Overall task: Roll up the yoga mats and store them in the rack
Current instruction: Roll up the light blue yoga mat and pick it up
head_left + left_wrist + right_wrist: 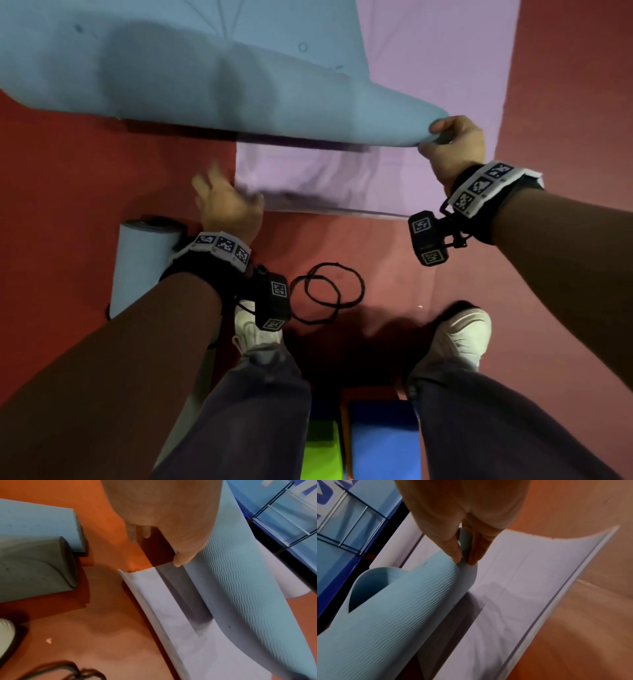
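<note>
A light blue mat (212, 85) is lifted off the floor at its near right corner, which my right hand (442, 137) pinches between thumb and fingers (477, 550). Its ribbed underside (393, 608) curls over. Under it a purple mat (342, 178) lies flat on the red floor. My left hand (226, 202) hovers with fingers spread at the purple mat's near left corner (137, 574), holding nothing; its thumb (178, 561) reaches the mat's edge.
Two rolled mats (34, 520) (34, 568) lie to the left, one seen in the head view (144, 267). Black elastic loops (329, 291) lie by my white shoes (459, 335). A blue wire rack (283, 520) stands beyond the mats. Green and blue blocks (380, 442) sit between my legs.
</note>
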